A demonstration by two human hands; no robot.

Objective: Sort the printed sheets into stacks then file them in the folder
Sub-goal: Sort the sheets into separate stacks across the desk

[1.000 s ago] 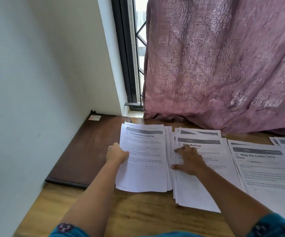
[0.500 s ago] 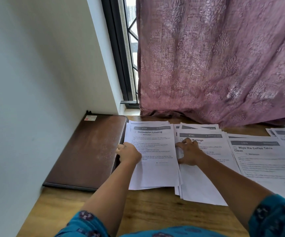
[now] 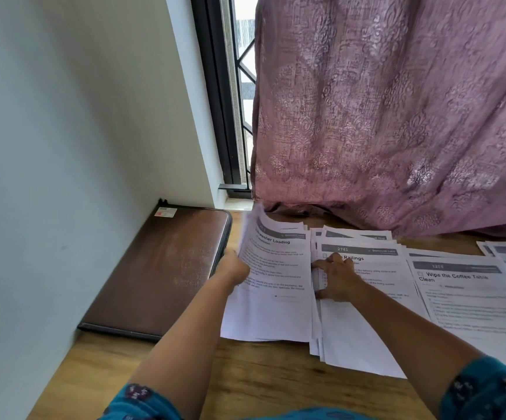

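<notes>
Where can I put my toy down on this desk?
Bare wood lies in front of the paper stacks, nearest the person. The brown folder fills the left corner; sheets crowd the middle and right, up to the curtain.

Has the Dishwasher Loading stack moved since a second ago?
Yes. The left hand has lifted the Dishwasher Loading stack's left edge, beside the brown folder.

White printed sheets [image 3: 271, 313] with dark grey header bars and black text lie under the fingers [image 3: 326, 263]. Left of the fingers sits a dark brown folder [image 3: 160, 274] bearing a small white-and-red label [image 3: 166, 212]. Beyond them hangs a mauve curtain [image 3: 397, 116] with a floral damask pattern. The worktop [image 3: 261, 380] is honey-brown woodgrain; the sleeves [image 3: 488, 389] are teal, flower-printed.
</notes>
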